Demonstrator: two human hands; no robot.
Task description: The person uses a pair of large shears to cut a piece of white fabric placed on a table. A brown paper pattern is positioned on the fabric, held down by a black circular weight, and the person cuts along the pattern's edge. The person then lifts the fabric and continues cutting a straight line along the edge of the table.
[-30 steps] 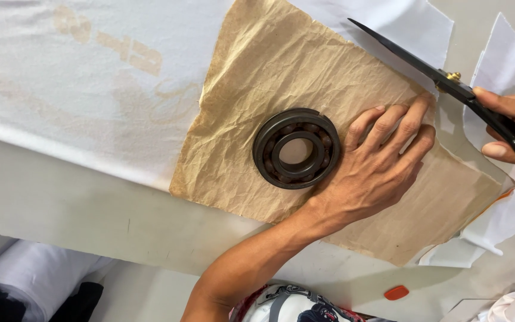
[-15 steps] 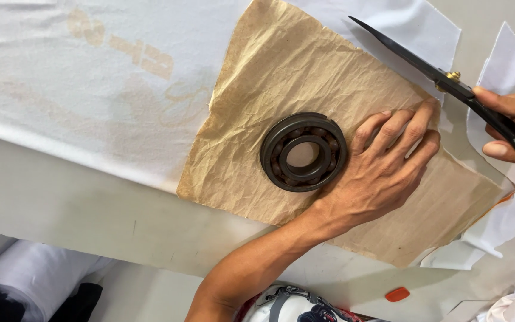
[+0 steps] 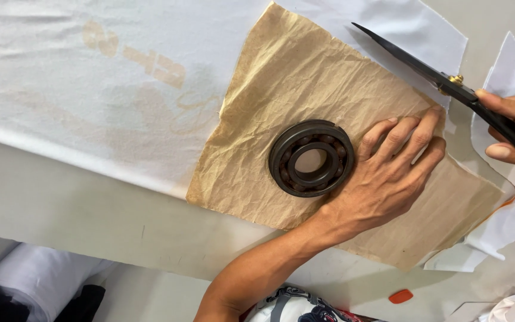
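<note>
The left hand [image 3: 388, 179] lies flat on the crinkled brown paper sheet [image 3: 305, 77], just beside the dark round metal bearing [image 3: 312, 158]. The right hand [image 3: 511, 128] grips black scissors [image 3: 448, 83], blades shut beyond the bearing. The paper looks uncut here and the bearing unwrapped.

A dark ring bearing [image 3: 312, 158] lies flat on crumpled brown paper [image 3: 305, 77]; black scissors [image 3: 448, 83] are held closed over the paper's edge.

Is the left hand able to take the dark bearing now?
Probably yes: the left hand lies flat on the brown paper right beside the bearing, with nothing between them.
</note>
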